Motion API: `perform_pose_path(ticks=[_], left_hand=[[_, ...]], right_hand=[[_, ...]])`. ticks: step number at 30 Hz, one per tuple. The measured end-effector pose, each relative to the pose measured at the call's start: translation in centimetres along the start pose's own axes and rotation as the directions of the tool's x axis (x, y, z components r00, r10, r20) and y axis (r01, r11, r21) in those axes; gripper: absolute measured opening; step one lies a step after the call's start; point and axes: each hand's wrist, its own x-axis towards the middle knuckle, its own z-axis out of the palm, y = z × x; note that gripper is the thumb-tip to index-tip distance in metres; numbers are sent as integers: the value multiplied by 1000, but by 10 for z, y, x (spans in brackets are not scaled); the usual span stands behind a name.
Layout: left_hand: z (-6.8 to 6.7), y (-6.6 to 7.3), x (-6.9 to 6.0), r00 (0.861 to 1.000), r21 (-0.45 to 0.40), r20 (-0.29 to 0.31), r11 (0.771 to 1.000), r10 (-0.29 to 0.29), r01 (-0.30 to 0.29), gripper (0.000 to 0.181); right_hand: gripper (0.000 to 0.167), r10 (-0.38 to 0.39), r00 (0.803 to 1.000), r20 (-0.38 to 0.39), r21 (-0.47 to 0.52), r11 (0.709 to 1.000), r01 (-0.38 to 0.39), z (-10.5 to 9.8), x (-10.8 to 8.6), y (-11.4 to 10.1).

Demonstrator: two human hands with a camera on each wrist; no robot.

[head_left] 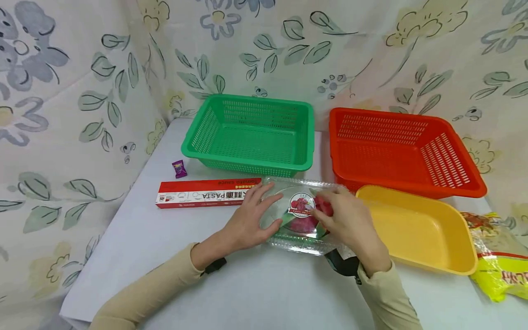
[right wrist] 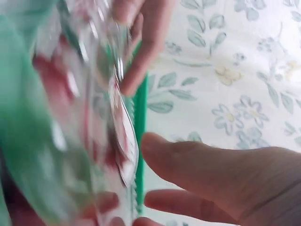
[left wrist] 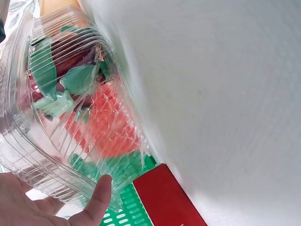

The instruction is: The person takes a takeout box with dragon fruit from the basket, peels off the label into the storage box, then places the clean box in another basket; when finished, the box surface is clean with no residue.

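A clear plastic box [head_left: 304,217] with a round white-and-red label [head_left: 301,204] on its lid holds red and green contents; it is also large in the left wrist view [left wrist: 94,103]. The left hand [head_left: 251,217] lies spread over the box's left side, and in the left wrist view the same hand [left wrist: 51,207] has its thumb at the rim. The right hand [head_left: 350,220] reaches over the right side, fingertips near the label. Blurred in the right wrist view, the right hand [right wrist: 207,181] has its thumb beside the lid and some fingertips against the plastic.
Behind the box stand a green basket [head_left: 255,162] and a red basket [head_left: 383,181]. A yellow tray [head_left: 420,229] is to the right, beside a yellow food bag [head_left: 501,270]. A red-and-white pasta box [head_left: 202,193] and a small purple packet [head_left: 179,169] lie left.
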Motion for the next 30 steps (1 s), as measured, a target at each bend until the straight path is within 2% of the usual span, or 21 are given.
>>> perform_pose_path(ticks=[5,8,14,17,24,30], left_hand=[[0,0,2,1000,6,-4,1000,27,-27,56],[0,1,3,1000,9,0,999,31,-31,56],[0,0,4,1000,20,10,1000,22,-22,58],[-1,-1,3,1000,22,8,1000,15,-16,58],[-1,-1,1,1000,39,15,999,12,-12,58],[-3,-2,-1,1000,47,20,999,14,-15,59]], right_hand=[[47,63,998,-9,-26,998,-63,10,4,-8],[46,95,995,-15,-8,995,-95,14,5,-8],[25,146,987,-68,64,988,-142,17,7,-9],[14,164,984,-70,73,985,-159,19,9,-10],[7,126,987,-99,96,988,-117,22,8,-12],[7,109,990,-93,193,977,-89,20,6,-12]])
